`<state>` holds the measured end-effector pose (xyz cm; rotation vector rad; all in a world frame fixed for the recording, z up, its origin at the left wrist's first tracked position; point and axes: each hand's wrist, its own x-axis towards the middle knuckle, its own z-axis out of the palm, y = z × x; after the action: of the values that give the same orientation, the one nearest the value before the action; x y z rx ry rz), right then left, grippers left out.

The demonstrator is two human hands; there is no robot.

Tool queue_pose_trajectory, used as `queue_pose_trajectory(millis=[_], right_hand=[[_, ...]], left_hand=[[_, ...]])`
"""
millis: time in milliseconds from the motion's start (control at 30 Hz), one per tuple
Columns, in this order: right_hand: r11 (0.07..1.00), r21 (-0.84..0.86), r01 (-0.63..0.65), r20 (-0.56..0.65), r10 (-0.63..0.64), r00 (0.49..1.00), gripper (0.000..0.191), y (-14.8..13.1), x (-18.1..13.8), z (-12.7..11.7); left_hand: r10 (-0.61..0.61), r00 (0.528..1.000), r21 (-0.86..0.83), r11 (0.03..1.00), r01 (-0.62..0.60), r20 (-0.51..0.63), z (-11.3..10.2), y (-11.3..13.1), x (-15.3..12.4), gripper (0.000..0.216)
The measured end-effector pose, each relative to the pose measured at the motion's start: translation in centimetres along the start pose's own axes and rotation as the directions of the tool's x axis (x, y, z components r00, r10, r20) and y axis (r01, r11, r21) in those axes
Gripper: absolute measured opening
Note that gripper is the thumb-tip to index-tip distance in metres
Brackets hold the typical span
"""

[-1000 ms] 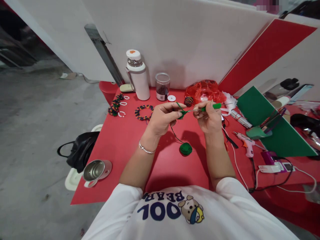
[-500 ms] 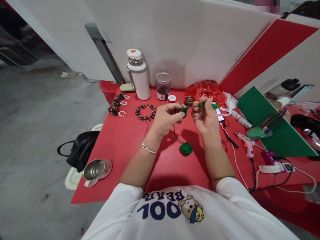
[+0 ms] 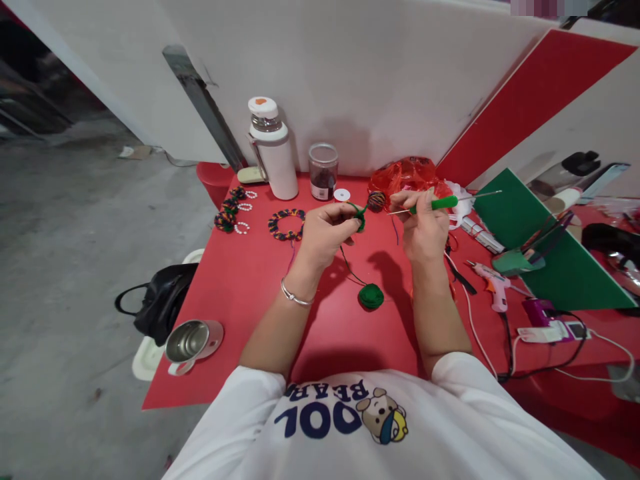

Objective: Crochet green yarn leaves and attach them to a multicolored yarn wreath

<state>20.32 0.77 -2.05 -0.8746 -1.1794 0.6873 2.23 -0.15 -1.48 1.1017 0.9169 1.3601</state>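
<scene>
One flask (image 3: 273, 150), one jar (image 3: 323, 172), one cup (image 3: 190, 341), one yarn ball (image 3: 371, 296).

"OOL BEAR" on white shirt (image 3: 475, 427)

Red table (image 3: 240, 290) — flask (image 3: 273, 160), jar (image 3: 323, 173), steel cup (image 3: 189, 341), green yarn ball (image 3: 371, 296), glue gun (image 3: 493, 285).

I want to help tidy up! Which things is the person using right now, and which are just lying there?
In use: left hand pinching the green crochet piece; right hand holding the green-handled hook; green yarn ball.
Lying about: white flask; jar; metal cup; glue gun; bead bracelet.
</scene>
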Motion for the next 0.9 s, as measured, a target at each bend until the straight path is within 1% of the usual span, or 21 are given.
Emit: queue_pose_trajectory(millis=[67,167,233,300,367,433,467,533,600,633,667,700,733,767,800,900], right_hand=[[0.993,-0.112,0.037,0.043,-0.033,0.999,0.055,-0.5,-0.2,-0.2],[0.936,-0.322,0.141,0.198,-0.079,0.977,0.049,-1.6,-0.8,-0.2],[0.893,-0.39,0.226,0.282,-0.118,0.952,0.04,-2.2,-1.2,0.1],[0.879,-0.382,0.285,0.342,-0.152,0.928,0.032,-2.5,-1.4,0.5],[0.882,-0.337,0.328,0.38,-0.191,0.905,0.025,-2.4,-1.5,0.6],[0.887,-0.303,0.35,0.386,-0.221,0.895,0.019,-2.1,-1.3,0.6],[0.893,-0.292,0.343,0.38,-0.22,0.898,0.022,-2.0,-1.2,0.5],[0.924,-0.273,0.266,0.348,-0.163,0.923,0.032,-1.8,-1.0,0.2],[0.973,-0.212,0.089,0.31,-0.019,0.95,0.042,-1.7,-0.8,-0.1],[0.987,-0.159,-0.025,0.306,0.073,0.949,0.046,-1.7,-0.7,-0.2],[0.985,-0.103,-0.137,0.31,0.163,0.936,0.049,-1.6,-0.6,-0.3],[0.972,-0.052,-0.23,0.32,0.234,0.918,0.051,-1.6,-0.5,-0.4],[0.957,-0.016,-0.289,0.325,0.279,0.904,0.052,-1.6,-0.4,-0.4],[0.95,0.005,-0.314,0.319,0.296,0.901,0.053,-1.6,-0.3,-0.4],[0.951,0.012,-0.31,0.302,0.292,0.907,0.054,-1.6,-0.3,-0.4],[0.972,-0.046,-0.229,0.267,0.232,0.935,0.053,-1.7,-0.4,-0.4]], left_hand=[[0.026,1.0,0.043,0.999,-0.026,0.0,0.1,-0.1,0.0,0.014],[0.106,0.994,0.131,0.986,-0.104,-0.009,0.3,-0.3,-0.1,0.009],[0.182,0.983,0.196,0.965,-0.176,-0.011,0.4,-0.4,-0.1,0.007],[0.245,0.97,0.244,0.941,-0.236,-0.007,0.4,-0.5,-0.2,0.01],[0.281,0.96,0.272,0.924,-0.27,-0.001,0.4,-0.6,-0.2,0.013],[0.287,0.958,0.286,0.917,-0.279,0.012,0.4,-0.8,-0.3,0.014],[0.283,0.959,0.285,0.917,-0.278,0.024,0.5,-0.8,-0.3,0.014],[0.272,0.961,0.268,0.923,-0.276,0.052,0.5,-0.9,-0.3,0.014],[0.268,0.962,0.252,0.928,-0.274,0.057,0.4,-0.9,-0.2,0.016],[0.27,0.962,0.251,0.929,-0.272,0.043,0.4,-0.9,-0.1,0.018],[0.268,0.963,0.252,0.93,-0.266,0.027,0.3,-0.9,-0.1,0.019],[0.262,0.965,0.25,0.933,-0.257,0.015,0.2,-0.8,0.0,0.021],[0.249,0.968,0.242,0.939,-0.244,0.01,0.1,-0.8,0.1,0.021],[0.233,0.972,0.228,0.946,-0.23,0.015,0.0,-0.7,0.1,0.021],[0.213,0.977,0.211,0.954,-0.214,0.026,0.0,-0.7,0.1,0.02],[0.158,0.986,0.158,0.974,-0.164,0.049,0.1,-0.7,0.1,0.019]])
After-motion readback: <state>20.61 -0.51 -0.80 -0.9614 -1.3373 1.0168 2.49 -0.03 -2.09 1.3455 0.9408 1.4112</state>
